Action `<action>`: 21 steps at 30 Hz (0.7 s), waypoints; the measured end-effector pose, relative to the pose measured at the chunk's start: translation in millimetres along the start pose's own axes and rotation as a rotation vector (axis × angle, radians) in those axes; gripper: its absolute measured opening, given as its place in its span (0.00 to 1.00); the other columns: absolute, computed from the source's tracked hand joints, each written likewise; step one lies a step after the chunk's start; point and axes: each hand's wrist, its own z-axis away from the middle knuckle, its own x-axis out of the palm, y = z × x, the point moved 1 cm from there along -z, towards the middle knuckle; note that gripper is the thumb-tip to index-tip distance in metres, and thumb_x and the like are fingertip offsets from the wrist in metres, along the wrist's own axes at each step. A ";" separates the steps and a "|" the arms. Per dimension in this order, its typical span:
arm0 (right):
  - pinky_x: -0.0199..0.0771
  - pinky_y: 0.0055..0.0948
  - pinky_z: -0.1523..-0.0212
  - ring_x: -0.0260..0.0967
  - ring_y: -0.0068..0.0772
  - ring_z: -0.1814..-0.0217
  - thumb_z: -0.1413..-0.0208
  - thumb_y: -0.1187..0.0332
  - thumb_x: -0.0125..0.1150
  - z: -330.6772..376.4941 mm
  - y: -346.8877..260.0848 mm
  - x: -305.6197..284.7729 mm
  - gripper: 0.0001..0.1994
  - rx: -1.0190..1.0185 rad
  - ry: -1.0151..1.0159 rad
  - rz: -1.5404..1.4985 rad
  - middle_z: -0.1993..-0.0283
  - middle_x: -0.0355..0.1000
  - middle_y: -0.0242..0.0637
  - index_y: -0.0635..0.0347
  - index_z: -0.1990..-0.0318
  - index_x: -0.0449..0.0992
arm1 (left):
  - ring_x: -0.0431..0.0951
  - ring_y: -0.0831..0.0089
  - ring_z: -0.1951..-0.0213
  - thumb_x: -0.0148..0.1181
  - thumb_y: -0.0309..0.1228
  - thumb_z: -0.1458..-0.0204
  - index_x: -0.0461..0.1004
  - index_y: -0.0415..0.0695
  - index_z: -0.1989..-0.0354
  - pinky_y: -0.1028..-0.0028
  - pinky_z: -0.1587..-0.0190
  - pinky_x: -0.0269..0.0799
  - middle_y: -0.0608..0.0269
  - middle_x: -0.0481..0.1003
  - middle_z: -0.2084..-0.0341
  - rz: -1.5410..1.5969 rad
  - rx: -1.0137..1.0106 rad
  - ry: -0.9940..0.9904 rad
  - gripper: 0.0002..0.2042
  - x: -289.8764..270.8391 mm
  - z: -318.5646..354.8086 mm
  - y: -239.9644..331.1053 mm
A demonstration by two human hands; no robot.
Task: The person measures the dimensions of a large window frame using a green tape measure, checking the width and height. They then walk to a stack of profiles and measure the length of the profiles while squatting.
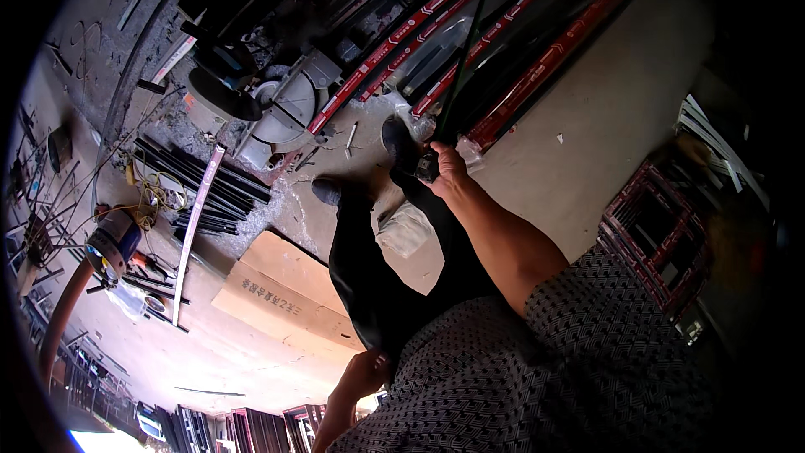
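Note:
My right hand (450, 169) is closed around a dark tape measure (428, 167) in front of my legs. From it a long, narrow dark blade (466, 50) runs up and away, over bundled dark profiles with red-and-white wrapping (537, 84). My left hand (360, 374) is low at the left, close against my thigh. Its fingers are curled and partly hidden, so what they hold, if anything, cannot be made out.
A cutting saw with a round metal table (285, 111) stands beyond my feet, amid metal shavings. Black profile offcuts (205, 189), a white strip (198, 235) and flattened cardboard (289, 285) lie at the left. A crumpled pale bag (404, 231) is between my legs. Stacked frames (654, 226) stand at right.

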 end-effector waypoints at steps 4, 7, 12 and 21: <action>0.71 0.54 0.46 0.76 0.36 0.56 0.40 0.56 0.64 -72.0 38.6 22.0 0.07 0.011 0.061 -0.025 0.57 0.79 0.27 0.42 0.59 0.77 | 0.86 0.62 0.61 0.64 0.37 0.40 0.80 0.38 0.57 0.65 0.57 0.79 0.51 0.84 0.67 0.112 0.039 0.119 0.13 -36.9 -67.3 -7.0; 0.67 0.55 0.43 0.72 0.34 0.47 0.41 0.54 0.65 -97.9 59.1 56.7 0.09 0.008 0.115 -0.015 0.51 0.78 0.26 0.39 0.56 0.78 | 0.85 0.64 0.62 0.64 0.34 0.39 0.80 0.38 0.58 0.68 0.59 0.79 0.54 0.83 0.68 0.165 0.045 0.411 0.11 -87.1 -134.1 -11.0; 0.67 0.55 0.43 0.71 0.35 0.45 0.42 0.53 0.65 -218.7 95.1 69.0 0.10 -0.044 0.108 -0.089 0.49 0.77 0.25 0.39 0.55 0.77 | 0.79 0.74 0.68 0.61 0.34 0.37 0.78 0.38 0.61 0.72 0.61 0.76 0.60 0.80 0.71 0.211 0.163 0.632 0.10 -170.9 -238.5 -17.1; 0.76 0.36 0.56 0.73 0.31 0.62 0.51 0.62 0.75 -363.9 141.3 83.1 0.17 -0.173 0.275 -0.217 0.58 0.76 0.31 0.61 0.58 0.79 | 0.82 0.59 0.64 0.59 0.34 0.37 0.78 0.37 0.59 0.64 0.57 0.76 0.50 0.81 0.67 0.037 0.132 0.705 0.11 -235.3 -368.6 -63.1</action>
